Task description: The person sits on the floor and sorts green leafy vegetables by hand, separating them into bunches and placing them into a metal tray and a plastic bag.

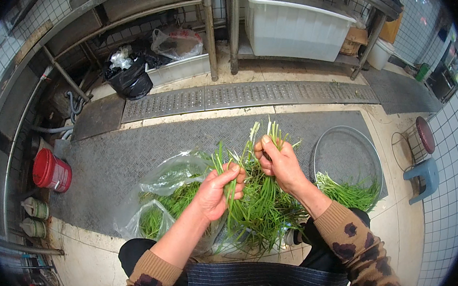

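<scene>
Between thumb and fingers, my left hand [219,189] grips a few green chive stalks [219,160]. My right hand [282,162] is closed around a bunch of chives [274,132], pale root ends up and long leaves hanging down. Beneath both hands spreads a loose heap of chives [261,222], mixed with thin withered bits. To the left lies a clear plastic bag [173,167] with more chives showing inside. On the right, a round mesh sieve [347,148] holds a bundle of chives [349,193] with their white ends together.
A grey textured mat [107,163] covers the floor, with a perforated metal drain cover [249,94] beyond it. At left stands a red bucket [51,170]; at right, a blue plastic stool [422,178]. A black rubbish bag [129,78] and a white tub [298,24] sit beneath metal tables.
</scene>
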A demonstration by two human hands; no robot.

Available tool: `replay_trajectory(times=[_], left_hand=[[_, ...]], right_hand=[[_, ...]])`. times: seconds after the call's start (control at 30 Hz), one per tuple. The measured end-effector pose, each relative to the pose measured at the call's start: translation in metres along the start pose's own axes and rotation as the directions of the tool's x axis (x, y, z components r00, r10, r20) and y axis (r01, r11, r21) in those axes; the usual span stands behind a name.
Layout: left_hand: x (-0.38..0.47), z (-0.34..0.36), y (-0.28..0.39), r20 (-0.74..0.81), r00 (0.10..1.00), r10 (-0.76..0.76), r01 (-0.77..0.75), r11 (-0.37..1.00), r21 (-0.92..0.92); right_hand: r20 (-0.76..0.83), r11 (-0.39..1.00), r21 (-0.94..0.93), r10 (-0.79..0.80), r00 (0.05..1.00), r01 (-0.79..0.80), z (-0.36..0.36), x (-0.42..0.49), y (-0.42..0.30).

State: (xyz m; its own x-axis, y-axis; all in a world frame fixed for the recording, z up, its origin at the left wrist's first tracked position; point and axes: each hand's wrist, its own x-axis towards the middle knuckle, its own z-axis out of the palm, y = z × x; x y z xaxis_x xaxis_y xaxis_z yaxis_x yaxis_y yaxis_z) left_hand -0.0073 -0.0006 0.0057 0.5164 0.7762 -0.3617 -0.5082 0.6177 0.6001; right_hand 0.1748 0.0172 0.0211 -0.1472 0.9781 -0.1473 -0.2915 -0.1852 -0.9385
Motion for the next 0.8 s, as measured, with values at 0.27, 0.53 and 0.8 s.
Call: replay_trajectory(times=[0.27, 0.53, 0.8], left_hand=[[0.001, 0.001, -0.003, -0.056, 0.998, 0.036, -0.028, 0.991, 0.133], [-0.002, 0.013, -0.003, -0.097, 0.992, 0.083, -0.057, 0.966, 0.252], [-0.001, 0.014, -0.001, -0.008, 0.997, 0.078, -0.071, 0.942, 0.328]], right_hand=[[-0.013, 1.0, -0.016, -0.005, 1.0, 0.005, 0.005, -0.003, 0.001], [-0.026, 0.969, -0.23, -0.097, 0.995, 0.089, 0.008, -0.002, 0.002], [-0.169, 0.805, -0.531, -0.405, 0.899, 0.263, 0.0, 0.007, 0.022]])
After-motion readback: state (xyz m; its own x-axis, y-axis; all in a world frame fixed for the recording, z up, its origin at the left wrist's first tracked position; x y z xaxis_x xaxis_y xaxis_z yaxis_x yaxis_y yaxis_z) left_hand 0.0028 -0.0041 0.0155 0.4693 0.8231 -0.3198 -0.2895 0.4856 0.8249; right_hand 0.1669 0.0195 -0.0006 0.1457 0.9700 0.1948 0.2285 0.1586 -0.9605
